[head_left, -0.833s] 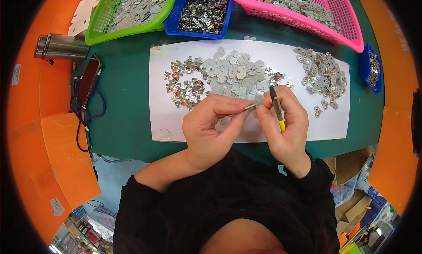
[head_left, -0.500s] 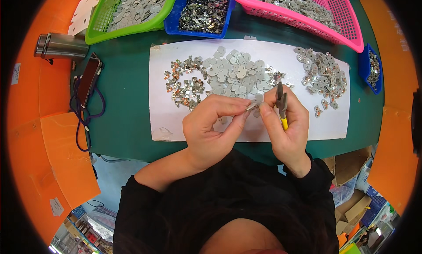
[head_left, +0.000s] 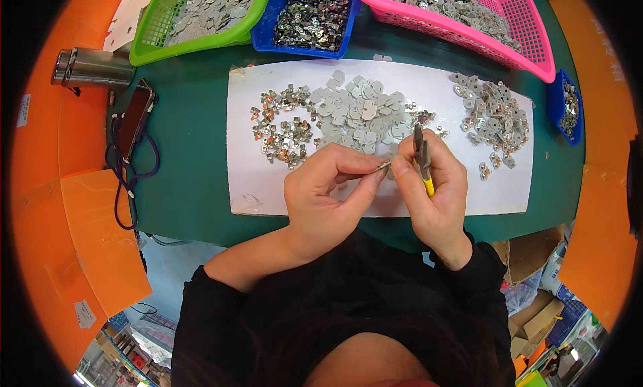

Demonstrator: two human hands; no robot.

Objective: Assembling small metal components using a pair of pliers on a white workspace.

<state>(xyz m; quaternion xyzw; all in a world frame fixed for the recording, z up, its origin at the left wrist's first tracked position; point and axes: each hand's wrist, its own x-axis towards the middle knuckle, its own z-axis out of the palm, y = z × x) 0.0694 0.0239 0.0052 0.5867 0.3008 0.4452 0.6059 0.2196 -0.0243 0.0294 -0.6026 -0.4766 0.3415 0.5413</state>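
My left hand (head_left: 328,193) pinches a small flat metal piece (head_left: 383,166) between thumb and forefinger over the white sheet (head_left: 254,179). Touching that piece from the right is my right hand (head_left: 432,186), which also grips yellow-handled pliers (head_left: 422,156) pointing away from me. Just beyond both hands lies a heap of grey metal plates (head_left: 358,112). A pile of small coppery-silver clips (head_left: 281,129) sits to its left, and another pile of metal parts (head_left: 492,116) lies at the right end of the sheet.
Along the far edge of the green mat (head_left: 187,152) stand a green basket (head_left: 194,19), a blue tray (head_left: 311,19) and a pink basket (head_left: 469,12), all holding metal parts. A small blue bin (head_left: 568,106) is at right. A phone with cord (head_left: 134,119) and a steel cylinder (head_left: 94,67) lie left.
The pliers in my right hand have swung from slanting to nearly upright. Both hands stay together on the small piece, almost in the same place.
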